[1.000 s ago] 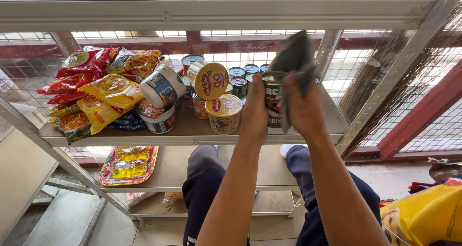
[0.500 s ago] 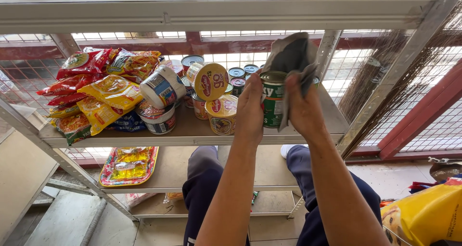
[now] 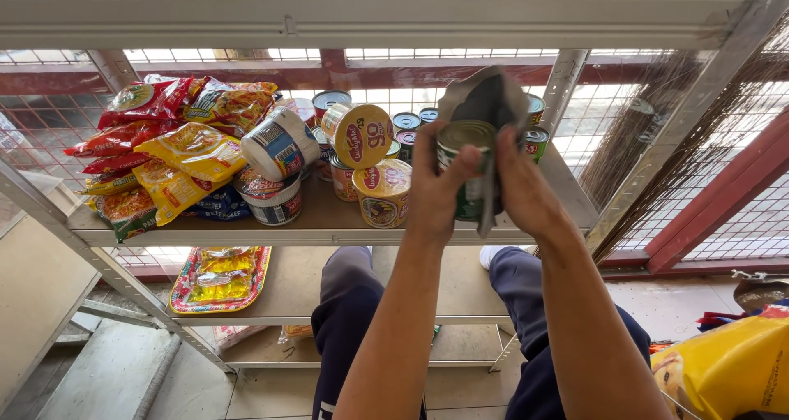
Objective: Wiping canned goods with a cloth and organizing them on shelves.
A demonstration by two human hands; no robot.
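Note:
My left hand [image 3: 437,186] grips a green-labelled tin can [image 3: 465,145], held upright just above the front of the middle shelf [image 3: 320,227]. My right hand [image 3: 523,186] presses a grey cloth [image 3: 485,99] against the can's right side; the cloth rises behind the can's top. Both hands are close together over the shelf's right half. More small tins [image 3: 408,122] stand behind the can.
Noodle cups [image 3: 383,191] and tubs [image 3: 281,145] crowd the shelf's middle, with piled snack packets [image 3: 173,153] at the left. A tray of yellow packets [image 3: 220,279] lies on the lower shelf. Wire mesh backs the rack. A yellow bag [image 3: 727,366] sits at the lower right.
The can has risen slightly and the cloth has shifted from above it to wrap around its right side and back.

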